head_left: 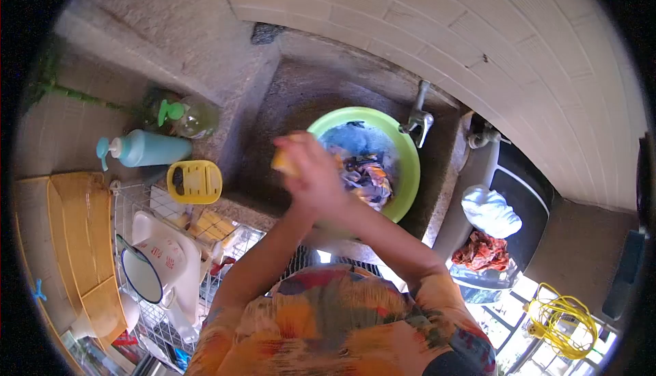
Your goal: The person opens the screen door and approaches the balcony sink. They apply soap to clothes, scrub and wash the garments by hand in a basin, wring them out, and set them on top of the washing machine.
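My left hand [295, 179] and my right hand [320, 171] are together over the left part of the stone sink [256, 127], blurred by motion. A yellow-orange block [283, 163], like a bar of soap, shows at the left side of the hands; which hand grips it is hard to tell. Just right of them sits a green basin [410, 178] holding sudsy water and wet patterned cloth [372, 178]. The fingers of both hands are largely smeared or overlapped.
A metal faucet [418, 120] stands behind the basin. On the left ledge are a yellow soap dish [195, 182], a blue pump bottle [150, 149] and a clear bottle with a green pump [195, 118]. White cloth [490, 211] and red cloth [482, 252] lie at the right.
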